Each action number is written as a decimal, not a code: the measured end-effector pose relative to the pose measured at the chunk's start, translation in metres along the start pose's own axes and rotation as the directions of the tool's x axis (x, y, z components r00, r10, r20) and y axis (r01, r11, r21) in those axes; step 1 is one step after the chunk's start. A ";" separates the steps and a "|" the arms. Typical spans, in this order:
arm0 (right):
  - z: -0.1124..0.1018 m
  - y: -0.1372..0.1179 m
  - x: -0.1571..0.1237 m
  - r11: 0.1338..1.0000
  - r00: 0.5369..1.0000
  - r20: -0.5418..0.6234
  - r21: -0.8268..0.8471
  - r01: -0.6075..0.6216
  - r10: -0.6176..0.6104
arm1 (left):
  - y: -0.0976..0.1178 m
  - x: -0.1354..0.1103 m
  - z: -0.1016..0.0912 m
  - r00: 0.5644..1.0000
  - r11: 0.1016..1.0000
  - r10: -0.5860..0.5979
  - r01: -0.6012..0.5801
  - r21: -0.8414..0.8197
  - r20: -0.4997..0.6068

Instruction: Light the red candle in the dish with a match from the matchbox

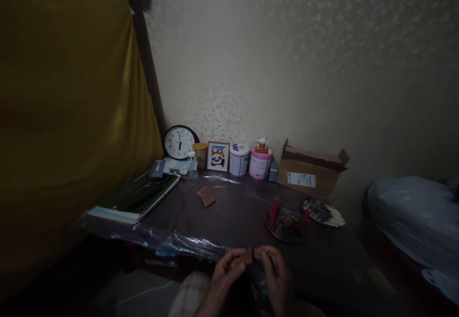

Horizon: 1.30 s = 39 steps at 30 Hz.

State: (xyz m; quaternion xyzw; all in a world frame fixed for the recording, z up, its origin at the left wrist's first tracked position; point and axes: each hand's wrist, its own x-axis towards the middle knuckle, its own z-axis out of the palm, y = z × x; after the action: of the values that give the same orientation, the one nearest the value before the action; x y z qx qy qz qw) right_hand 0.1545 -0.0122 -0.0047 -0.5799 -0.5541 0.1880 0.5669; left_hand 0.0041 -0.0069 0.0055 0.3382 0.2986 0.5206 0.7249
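Note:
Both hands meet low in the view, at the near edge of a dark table (236, 212). My left hand (226, 270) and my right hand (273, 271) pinch a small brown piece (248, 256) between their fingertips. Its exact shape is hard to make out in the dim light. Two similar brown pieces (206, 196) lie flat on the table farther back. A round dish (283, 224) with a red candle (274, 210) stands just beyond my right hand.
Along the wall stand a clock (179, 142), a jar (200, 154), a framed panda picture (218, 156), two tubs (239, 159) and a cardboard box (311, 169). Books (134, 200) lie at the left, a stick bundle (324, 212) at the right. A yellow curtain (68, 111) hangs left.

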 end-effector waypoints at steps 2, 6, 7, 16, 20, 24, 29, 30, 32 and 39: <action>0.000 -0.001 0.000 1.000 1.000 0.002 0.007 0.014 -0.014 | -0.002 0.002 -0.001 0.999 1.000 0.027 -0.027 0.000 -0.028; 0.002 -0.002 0.000 0.998 0.998 0.006 0.003 0.059 -0.059 | -0.006 0.004 -0.004 0.997 0.998 0.052 -0.054 -0.021 -0.050; 0.002 -0.002 0.000 0.998 0.998 0.004 0.002 0.069 -0.069 | -0.006 0.004 -0.005 0.998 0.998 0.043 -0.045 -0.034 -0.048; 0.002 0.000 0.002 0.988 0.988 -0.013 0.020 0.155 -0.155 | -0.003 -0.002 -0.001 0.992 0.997 0.061 -0.065 -0.032 -0.106; 0.003 -0.006 -0.004 0.984 0.984 0.007 0.023 0.179 -0.179 | 0.001 -0.007 0.001 0.991 0.996 0.078 -0.081 -0.027 -0.112; 0.009 -0.017 -0.015 0.980 0.979 -0.077 0.053 0.191 -0.187 | 0.010 -0.015 0.004 0.990 0.994 0.083 -0.090 -0.059 -0.116; 0.010 -0.026 -0.017 0.982 0.980 -0.104 0.067 0.176 -0.169 | 0.022 -0.027 0.004 0.992 0.997 0.066 -0.071 -0.043 -0.105; 0.009 -0.027 -0.017 0.983 0.981 -0.109 0.064 0.170 -0.163 | 0.024 -0.029 0.004 0.994 0.996 0.063 -0.069 -0.055 -0.094; 0.006 -0.031 -0.015 0.985 0.981 -0.119 0.054 0.163 -0.156 | 0.026 -0.032 0.005 0.997 0.995 0.052 -0.058 -0.083 -0.062; 0.005 -0.044 -0.016 0.980 0.977 -0.127 0.079 0.183 -0.173 | 0.029 -0.037 0.014 0.998 0.986 -0.007 -0.002 -0.169 -0.058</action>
State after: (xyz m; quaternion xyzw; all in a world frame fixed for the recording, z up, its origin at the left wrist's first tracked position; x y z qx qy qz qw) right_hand 0.1262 -0.0351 0.0252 -0.5121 -0.5598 0.1261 0.6391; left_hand -0.0111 -0.0381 0.0398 0.2597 0.2747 0.5528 0.7426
